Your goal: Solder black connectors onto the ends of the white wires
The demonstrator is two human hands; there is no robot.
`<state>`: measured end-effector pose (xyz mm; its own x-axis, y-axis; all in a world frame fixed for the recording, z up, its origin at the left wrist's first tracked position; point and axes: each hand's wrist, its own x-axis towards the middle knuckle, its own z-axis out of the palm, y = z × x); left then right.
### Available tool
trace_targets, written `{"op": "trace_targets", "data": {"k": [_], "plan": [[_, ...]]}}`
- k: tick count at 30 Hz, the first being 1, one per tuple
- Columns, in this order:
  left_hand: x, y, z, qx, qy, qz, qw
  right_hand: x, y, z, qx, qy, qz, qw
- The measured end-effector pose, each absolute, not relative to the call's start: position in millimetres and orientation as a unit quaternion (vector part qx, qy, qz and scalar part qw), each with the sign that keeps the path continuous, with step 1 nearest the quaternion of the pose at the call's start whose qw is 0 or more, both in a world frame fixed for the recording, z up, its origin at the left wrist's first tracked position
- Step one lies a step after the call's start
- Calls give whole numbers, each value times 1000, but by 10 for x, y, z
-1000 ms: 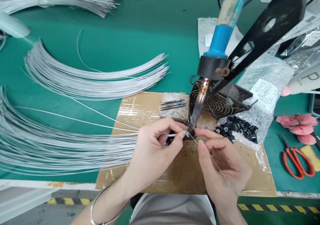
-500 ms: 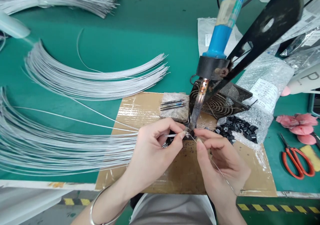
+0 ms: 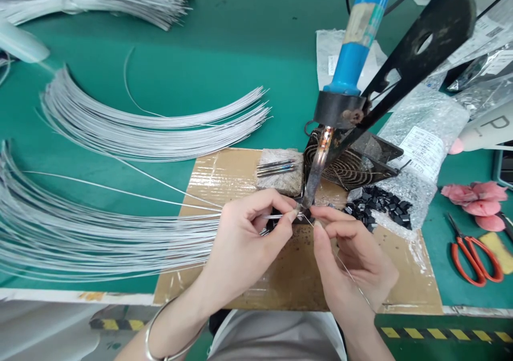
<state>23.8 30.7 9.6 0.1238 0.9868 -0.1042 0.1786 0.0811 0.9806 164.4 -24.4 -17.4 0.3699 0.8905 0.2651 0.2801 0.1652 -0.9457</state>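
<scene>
Between thumb and forefinger, my left hand (image 3: 252,238) pinches the end of a thin grey wire (image 3: 271,217), right beneath the hot tip of a soldering iron (image 3: 316,171). The iron has a blue handle and sits in a black stand (image 3: 417,56), pointing down. My right hand (image 3: 352,259) is closed on a thin strand of solder wire (image 3: 352,280), which trails back across the palm. Its front end reaches the iron's tip. The fingertips of both hands are close together there, and the small joint between them is partly hidden.
Bundles of grey wires (image 3: 160,136) curve over the green mat at left. Cardboard (image 3: 280,286) lies under my hands. Behind are a pad with metal tips (image 3: 280,182) and a black fan (image 3: 352,163). Black connectors (image 3: 380,206) and orange-handled scissors (image 3: 476,257) lie to the right.
My right hand has shifted very slightly left. Both hands otherwise keep their places at the iron's tip, and the view has moved a little.
</scene>
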Motion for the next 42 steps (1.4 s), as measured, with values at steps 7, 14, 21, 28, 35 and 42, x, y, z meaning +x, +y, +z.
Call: {"op": "trace_targets", "data": {"k": [7, 14, 21, 28, 35, 42], "plan": [[234, 307, 97, 556, 531, 395, 503, 1635, -253, -145, -596, -497, 257, 575], [227, 309, 97, 554, 538, 386, 504, 1627, -252, -147, -599, -490, 262, 577], [229, 304, 91, 553, 544, 376, 507, 1622, -249, -191, -594, -503, 249, 576], [238, 289, 117, 557, 546, 376, 500, 1620, -252, -162, -597, -522, 227, 565], [232, 296, 113, 555, 543, 379, 503, 1622, -252, -169, -594, -529, 221, 564], [243, 300, 99, 556, 545, 374, 505, 1617, -238, -178, -597, -526, 218, 565]]}}
